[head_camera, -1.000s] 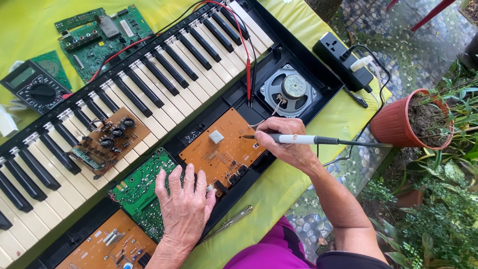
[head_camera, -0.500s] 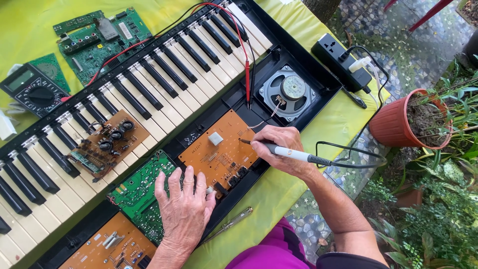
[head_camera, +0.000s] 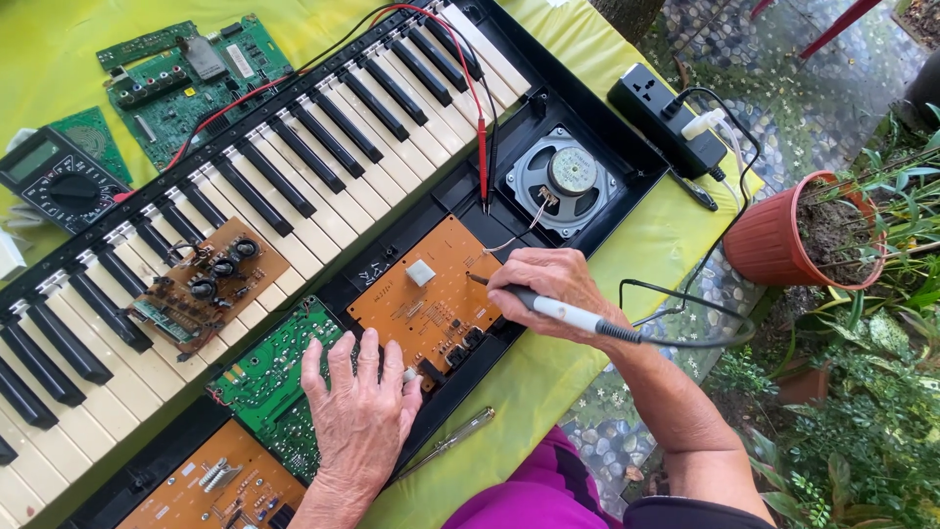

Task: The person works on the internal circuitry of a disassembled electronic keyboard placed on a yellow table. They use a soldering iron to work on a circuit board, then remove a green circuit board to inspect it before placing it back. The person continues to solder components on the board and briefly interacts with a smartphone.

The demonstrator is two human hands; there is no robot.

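An opened electronic keyboard (head_camera: 294,186) lies on a yellow-green cloth. My right hand (head_camera: 548,289) holds a white-handled soldering iron (head_camera: 563,313), its tip at the right edge of an orange circuit board (head_camera: 421,309) inside the case. My left hand (head_camera: 360,411) rests flat, fingers spread, on the lower edge of that board and the green circuit board (head_camera: 264,377) beside it. A round speaker (head_camera: 563,181) sits in the case just beyond the orange board.
A small brown board (head_camera: 201,284) lies on the keys. Red and black probe leads (head_camera: 482,147) cross the keys from a multimeter (head_camera: 59,181). Green boards (head_camera: 186,73) lie far left. A power strip (head_camera: 666,118), a terracotta pot (head_camera: 793,235) and a screwdriver (head_camera: 450,441) are near.
My right hand has turned the soldering iron, swinging its handle down toward me and bringing the tip onto the orange board's right edge. My left hand has stayed put.
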